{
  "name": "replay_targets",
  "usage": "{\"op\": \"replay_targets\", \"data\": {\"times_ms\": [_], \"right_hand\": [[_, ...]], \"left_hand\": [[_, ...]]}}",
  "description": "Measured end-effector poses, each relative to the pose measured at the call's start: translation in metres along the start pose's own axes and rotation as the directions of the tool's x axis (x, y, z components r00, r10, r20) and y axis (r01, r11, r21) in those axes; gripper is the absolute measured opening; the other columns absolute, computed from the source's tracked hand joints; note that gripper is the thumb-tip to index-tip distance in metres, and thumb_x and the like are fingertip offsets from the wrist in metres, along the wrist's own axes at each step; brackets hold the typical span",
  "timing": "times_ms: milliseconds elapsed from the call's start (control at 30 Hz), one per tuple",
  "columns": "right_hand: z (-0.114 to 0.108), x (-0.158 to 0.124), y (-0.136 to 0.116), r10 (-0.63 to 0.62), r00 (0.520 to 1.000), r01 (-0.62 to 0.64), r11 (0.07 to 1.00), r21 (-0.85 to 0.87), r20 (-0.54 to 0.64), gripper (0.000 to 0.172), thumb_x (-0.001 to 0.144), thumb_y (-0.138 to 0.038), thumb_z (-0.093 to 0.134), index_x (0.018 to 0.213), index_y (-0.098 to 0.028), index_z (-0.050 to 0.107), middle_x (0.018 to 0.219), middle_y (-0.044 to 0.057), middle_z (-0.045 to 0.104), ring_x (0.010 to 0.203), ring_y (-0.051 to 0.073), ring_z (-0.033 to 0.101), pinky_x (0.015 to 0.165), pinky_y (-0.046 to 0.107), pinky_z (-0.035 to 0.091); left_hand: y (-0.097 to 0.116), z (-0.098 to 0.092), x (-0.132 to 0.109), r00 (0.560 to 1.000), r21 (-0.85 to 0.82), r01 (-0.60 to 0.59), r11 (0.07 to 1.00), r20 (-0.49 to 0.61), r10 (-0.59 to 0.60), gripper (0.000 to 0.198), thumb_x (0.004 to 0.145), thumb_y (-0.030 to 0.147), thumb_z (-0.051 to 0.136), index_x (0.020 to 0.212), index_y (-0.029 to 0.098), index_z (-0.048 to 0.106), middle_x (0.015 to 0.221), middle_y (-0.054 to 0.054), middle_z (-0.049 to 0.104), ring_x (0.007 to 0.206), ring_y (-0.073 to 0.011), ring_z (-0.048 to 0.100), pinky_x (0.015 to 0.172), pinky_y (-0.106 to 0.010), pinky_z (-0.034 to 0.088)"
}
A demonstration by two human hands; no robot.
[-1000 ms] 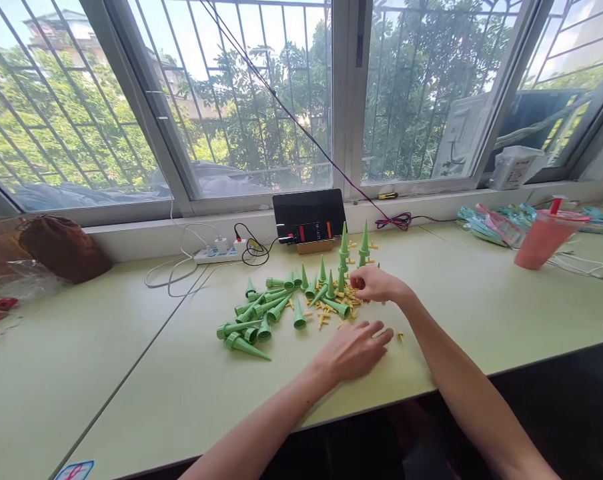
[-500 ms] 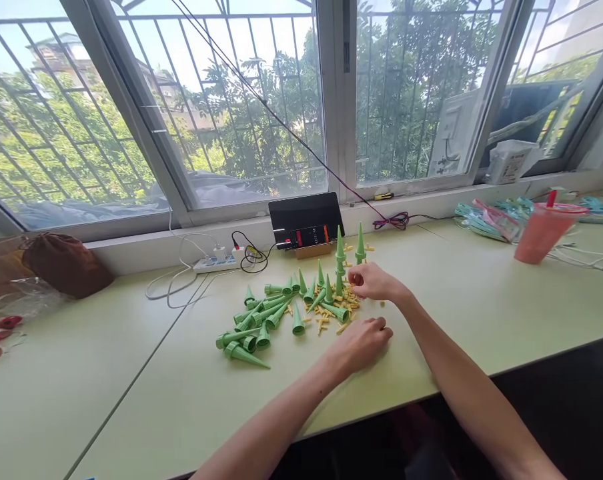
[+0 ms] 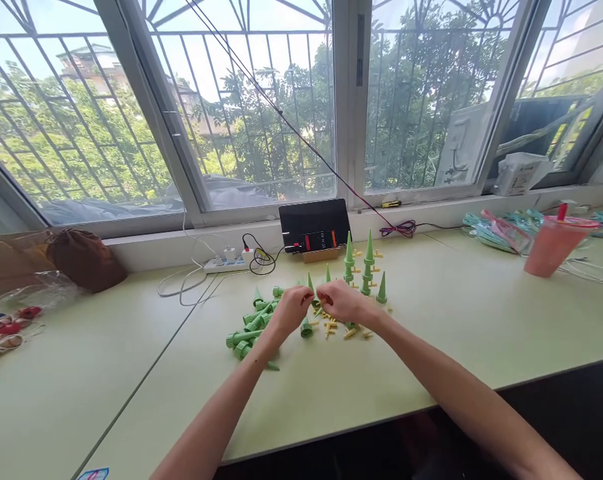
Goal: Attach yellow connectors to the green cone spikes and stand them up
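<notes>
My left hand (image 3: 295, 308) is over the green cone-shaped spikes, its fingers curled in and pinched. Close to it, on the right, my right hand (image 3: 345, 301) has its fingertips pressed together. Green spikes (image 3: 315, 303) show between the two hands; whether either hand grips one, or a small yellow piece, is hidden. Below the hands lie small yellow T-shaped connectors (image 3: 330, 325) and an upright green spike (image 3: 306, 328). Behind my right hand, green spikes with yellow connectors stand in rows, with a single upright spike (image 3: 381, 288) at the right end.
A pile of green spikes (image 3: 244, 339) lies at left. Behind are a phone (image 3: 319, 240) before a black tablet (image 3: 289, 217), and a power strip (image 3: 229, 265) with cables. A red cup (image 3: 549, 250) stands at right, a brown bag (image 3: 84, 260) at far left.
Both hands have moved left and come together over the spikes. My right hand has left the standing rows, where a single spike now shows upright. The view has shifted slightly.
</notes>
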State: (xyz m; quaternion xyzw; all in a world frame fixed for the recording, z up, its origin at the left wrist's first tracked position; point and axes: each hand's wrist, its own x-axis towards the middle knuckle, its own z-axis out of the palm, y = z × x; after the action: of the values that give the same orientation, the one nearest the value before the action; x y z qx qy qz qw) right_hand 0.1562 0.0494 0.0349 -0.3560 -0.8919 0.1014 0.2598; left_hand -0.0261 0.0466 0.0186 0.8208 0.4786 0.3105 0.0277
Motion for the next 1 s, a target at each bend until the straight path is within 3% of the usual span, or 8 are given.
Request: {"op": "replay_targets", "data": {"times_ms": [133, 300, 433, 700, 1000], "right_hand": [[0.025, 0.013, -0.004, 0.014, 1.000, -0.013, 0.994, -0.106, 0.015, 0.017, 0.079, -0.004, 0.048, 0.084, -0.014, 0.061, 0.077, 0.006, 0.061, 0.068, 0.014, 0.051, 0.060, 0.023, 0.032], [0.044, 0.012, -0.005, 0.057, 0.997, -0.063, 0.990, -0.124, -0.056, 0.019, 0.092, -0.009, 0.044, 0.099, -0.014, 0.060, 0.091, 0.009, 0.061, 0.075, 0.015, 0.058, 0.066, 0.023, 0.037], [0.048, 0.009, -0.006, 0.077, 0.992, -0.089, 0.988, -0.125, -0.097, 0.017, 0.093, -0.009, 0.045, 0.099, -0.016, 0.059, 0.102, 0.010, 0.059, 0.077, 0.014, 0.059, 0.066, 0.022, 0.038], [0.046, 0.002, 0.003, 0.077, 0.983, -0.087, 0.995, -0.052, -0.167, 0.006, 0.090, -0.012, 0.053, 0.087, -0.017, 0.055, 0.084, 0.003, 0.058, 0.073, 0.013, 0.054, 0.067, 0.022, 0.036], [0.052, -0.002, 0.003, 0.074, 0.987, -0.065, 0.996, 0.068, -0.142, 0.013, 0.087, -0.012, 0.054, 0.074, -0.017, 0.054, 0.074, 0.001, 0.056, 0.070, 0.013, 0.050, 0.067, 0.022, 0.036]], "left_hand": [[-0.010, -0.001, 0.003, 0.999, 0.057, 0.045, 0.997, -0.002, -0.045, 0.021, 0.086, 0.016, 0.048, 0.074, 0.016, 0.066, 0.071, -0.003, 0.062, 0.066, -0.0142, 0.055, 0.066, -0.026, 0.041], [-0.011, -0.004, -0.007, 0.988, 0.055, 0.074, 0.996, -0.136, -0.066, 0.019, 0.088, 0.020, 0.049, 0.095, 0.018, 0.066, 0.087, -0.004, 0.063, 0.065, -0.0123, 0.056, 0.067, -0.026, 0.043], [-0.005, 0.000, -0.019, 0.973, 0.062, 0.061, 0.996, -0.226, -0.046, 0.020, 0.091, 0.022, 0.045, 0.085, 0.018, 0.064, 0.079, -0.003, 0.059, 0.066, -0.0126, 0.054, 0.066, -0.026, 0.042], [0.007, -0.003, -0.027, 0.984, 0.022, 0.043, 0.999, -0.172, -0.039, 0.019, 0.092, 0.022, 0.044, 0.086, 0.019, 0.062, 0.078, -0.002, 0.059, 0.065, -0.0124, 0.053, 0.064, -0.025, 0.040], [0.010, -0.002, -0.034, 0.998, 0.061, 0.034, 0.998, -0.054, -0.030, 0.022, 0.091, 0.024, 0.043, 0.082, 0.018, 0.063, 0.074, -0.002, 0.057, 0.063, -0.0130, 0.053, 0.062, -0.026, 0.040]]}}
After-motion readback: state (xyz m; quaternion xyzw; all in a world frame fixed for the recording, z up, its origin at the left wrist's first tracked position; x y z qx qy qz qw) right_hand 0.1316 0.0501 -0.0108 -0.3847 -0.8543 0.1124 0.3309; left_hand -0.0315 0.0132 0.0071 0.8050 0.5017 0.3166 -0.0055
